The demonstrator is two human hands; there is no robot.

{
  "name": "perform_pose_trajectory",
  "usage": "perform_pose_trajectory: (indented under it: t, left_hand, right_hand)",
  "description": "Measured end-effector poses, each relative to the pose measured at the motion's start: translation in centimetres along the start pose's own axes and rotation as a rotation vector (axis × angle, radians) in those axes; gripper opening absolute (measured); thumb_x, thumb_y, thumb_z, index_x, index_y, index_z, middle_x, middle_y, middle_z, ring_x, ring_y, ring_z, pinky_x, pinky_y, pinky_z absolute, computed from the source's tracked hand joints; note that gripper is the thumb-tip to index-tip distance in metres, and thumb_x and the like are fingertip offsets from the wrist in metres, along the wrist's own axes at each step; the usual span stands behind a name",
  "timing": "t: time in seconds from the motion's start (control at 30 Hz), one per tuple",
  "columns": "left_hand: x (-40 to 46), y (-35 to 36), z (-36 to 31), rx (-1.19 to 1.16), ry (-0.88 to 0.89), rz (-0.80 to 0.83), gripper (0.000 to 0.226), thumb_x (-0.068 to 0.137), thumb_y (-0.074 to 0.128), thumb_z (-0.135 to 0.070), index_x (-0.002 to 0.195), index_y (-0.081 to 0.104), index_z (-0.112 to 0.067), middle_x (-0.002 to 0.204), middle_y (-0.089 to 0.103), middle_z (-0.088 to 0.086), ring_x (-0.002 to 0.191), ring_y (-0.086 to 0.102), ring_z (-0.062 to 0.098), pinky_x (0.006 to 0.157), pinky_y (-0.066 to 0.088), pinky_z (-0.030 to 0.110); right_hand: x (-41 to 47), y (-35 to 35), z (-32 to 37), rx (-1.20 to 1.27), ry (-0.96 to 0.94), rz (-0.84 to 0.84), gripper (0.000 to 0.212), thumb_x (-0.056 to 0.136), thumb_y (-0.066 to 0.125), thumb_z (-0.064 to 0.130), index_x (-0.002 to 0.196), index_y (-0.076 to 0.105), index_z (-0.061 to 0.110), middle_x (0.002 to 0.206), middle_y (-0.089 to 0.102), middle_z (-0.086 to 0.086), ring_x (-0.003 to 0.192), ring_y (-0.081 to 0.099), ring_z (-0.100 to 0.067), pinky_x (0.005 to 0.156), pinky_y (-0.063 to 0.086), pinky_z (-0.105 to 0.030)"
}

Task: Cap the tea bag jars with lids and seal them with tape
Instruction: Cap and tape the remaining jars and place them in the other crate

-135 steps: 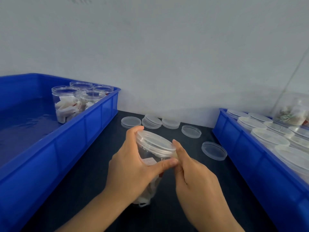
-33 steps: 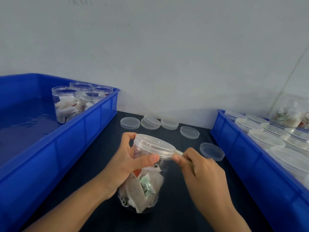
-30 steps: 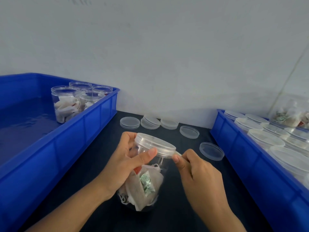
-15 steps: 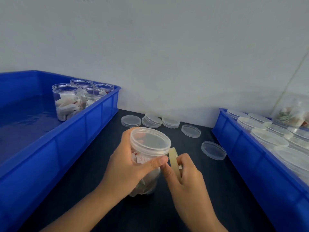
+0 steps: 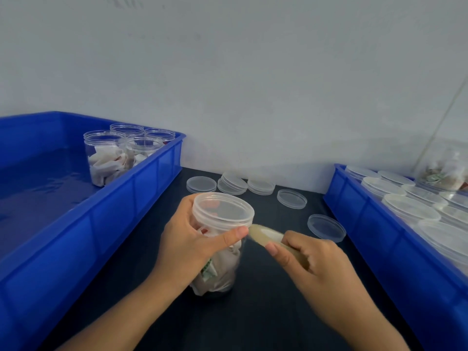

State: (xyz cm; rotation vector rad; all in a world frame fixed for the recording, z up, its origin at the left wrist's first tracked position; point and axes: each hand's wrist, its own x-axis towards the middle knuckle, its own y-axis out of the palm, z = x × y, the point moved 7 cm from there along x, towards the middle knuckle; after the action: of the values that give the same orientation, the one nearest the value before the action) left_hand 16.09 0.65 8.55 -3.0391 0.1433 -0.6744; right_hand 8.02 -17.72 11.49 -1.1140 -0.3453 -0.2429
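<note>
1. Your right hand (image 5: 326, 272) sits nearest you at about five o'clock; its fingers are curled round a roll of tape (image 5: 272, 240), thumb on top, and the roll's free end reaches toward ten o'clock and meets the jar just under the lid's rim.
2. Your left hand (image 5: 187, 245) lies at about seven o'clock of the jar (image 5: 220, 269); its fingers wrap the jar's body and the thumb presses near the tape's end; the jar stands on the dark table (image 5: 253, 320), at the centre, holding tea bags.
3. The lid (image 5: 224, 207) sits on the jar's mouth; whether it is fully seated, you cannot tell.
4. Farther out toward twelve and one o'clock, loose lids (image 5: 291, 198) lie on the table, some stacked, well apart from the jar.
5. At nine o'clock the left blue bin (image 5: 114, 206) holds four open jars (image 5: 105, 158) of tea bags in its far corner.
6. At three o'clock the right blue bin (image 5: 374, 224) carries rows of capped jars (image 5: 410, 207), touching or just beside one another.
</note>
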Motion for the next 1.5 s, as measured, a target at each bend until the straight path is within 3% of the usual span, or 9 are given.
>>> perform_pose_trajectory:
  t: [0.13, 0.37, 0.57, 0.83, 0.93, 1.07, 1.2, 1.37, 1.5]
  left_hand:
    - [0.3, 0.2, -0.1, 0.009, -0.003, 0.074, 0.08, 0.038, 0.086, -0.057, 0.108, 0.06, -0.031, 0.099, 0.068, -0.025, 0.094, 0.063, -0.006, 0.071, 0.046, 0.004]
    - [0.5, 1.2, 0.0, -0.094, -0.047, 0.258, 0.078, 0.042, 0.087, -0.046, 0.111, 0.061, -0.023, 0.105, 0.072, -0.01, 0.1, 0.067, 0.006, 0.078, 0.051, 0.012]
    - [0.4, 1.3, 0.4, -0.192, -0.131, 0.273, 0.106, 0.027, 0.091, -0.061, 0.116, 0.049, -0.023, 0.103, 0.072, -0.007, 0.098, 0.069, 0.011, 0.078, 0.056, 0.021]
    - [-0.5, 2.1, 0.4, -0.328, -0.222, 0.328, 0.116, 0.024, 0.092, -0.059, 0.119, 0.046, -0.012, 0.098, 0.074, -0.008, 0.089, 0.07, 0.006, 0.067, 0.054, 0.014]
    - [-0.6, 2.2, 0.5, -0.327, -0.242, 0.312, 0.118, 0.021, 0.09, -0.062, 0.119, 0.046, -0.013, 0.096, 0.073, -0.011, 0.088, 0.07, 0.003, 0.065, 0.053, 0.012]
    - [-0.7, 2.4, 0.2, -0.243, -0.227, 0.325, 0.087, 0.051, 0.085, -0.059, 0.117, 0.051, -0.012, 0.097, 0.073, -0.01, 0.087, 0.07, 0.005, 0.067, 0.052, 0.012]
    - [-0.7, 2.0, 0.2, -0.156, -0.152, 0.291, 0.058, 0.072, 0.061, -0.062, 0.115, 0.064, -0.023, 0.114, 0.068, -0.002, 0.108, 0.064, 0.012, 0.091, 0.051, 0.029]
    - [-1.1, 1.9, -0.9, -0.178, -0.012, 0.236, 0.038, 0.092, 0.052, -0.048, 0.121, 0.059, -0.025, 0.113, 0.069, -0.009, 0.108, 0.064, 0.005, 0.084, 0.048, 0.013]
    - [-1.2, 1.8, -0.5, -0.02, 0.003, 0.209, 0.067, 0.061, 0.067, -0.069, 0.118, 0.053, -0.038, 0.111, 0.065, -0.024, 0.105, 0.061, -0.004, 0.08, 0.047, 0.007]
  right_hand:
    - [0.1, -0.6, -0.7, -0.024, -0.001, 0.005, 0.071, 0.072, 0.026, 0.083, 0.075, 0.06, 0.021, 0.071, 0.06, 0.004, 0.062, 0.055, -0.014, 0.055, 0.048, -0.032]
    - [0.5, -0.6, -1.3, -0.086, 0.036, -0.025, 0.063, 0.073, 0.022, 0.081, 0.073, 0.056, 0.028, 0.056, 0.05, 0.005, 0.051, 0.047, -0.006, 0.05, 0.037, -0.02]
    - [0.7, -1.0, -1.0, -0.103, 0.029, -0.094, 0.059, 0.071, 0.018, 0.081, 0.07, 0.05, 0.031, 0.053, 0.047, 0.005, 0.049, 0.046, -0.007, 0.049, 0.033, -0.017]
    - [0.6, -0.2, -0.8, 0.012, 0.065, -0.082, 0.062, 0.071, 0.024, 0.082, 0.068, 0.052, 0.027, 0.061, 0.052, 0.027, 0.057, 0.048, 0.001, 0.05, 0.036, -0.02]
    - [0.4, 0.0, -0.8, 0.017, 0.086, -0.076, 0.062, 0.071, 0.022, 0.083, 0.065, 0.048, 0.027, 0.055, 0.051, 0.019, 0.053, 0.046, -0.002, 0.05, 0.035, -0.02]
    - [0.0, 0.8, -0.8, 0.034, 0.186, -0.026, 0.072, 0.069, 0.016, 0.082, 0.07, 0.051, 0.019, 0.055, 0.046, 0.005, 0.051, 0.04, -0.007, 0.054, 0.041, -0.027]
    - [-0.4, 1.5, -0.8, 0.108, 0.281, -0.012, 0.081, 0.069, 0.017, 0.081, 0.077, 0.059, 0.013, 0.059, 0.05, 0.002, 0.054, 0.042, -0.008, 0.054, 0.042, -0.028]
    - [-0.7, 1.9, -0.3, 0.19, 0.28, -0.036, 0.074, 0.069, 0.024, 0.081, 0.072, 0.057, 0.015, 0.061, 0.057, -0.001, 0.052, 0.046, -0.01, 0.056, 0.044, -0.033]
    - [-0.9, 2.3, 0.6, 0.211, 0.217, -0.038, 0.068, 0.07, 0.025, 0.081, 0.068, 0.049, 0.018, 0.054, 0.048, 0.003, 0.049, 0.042, -0.008, 0.05, 0.036, -0.025]
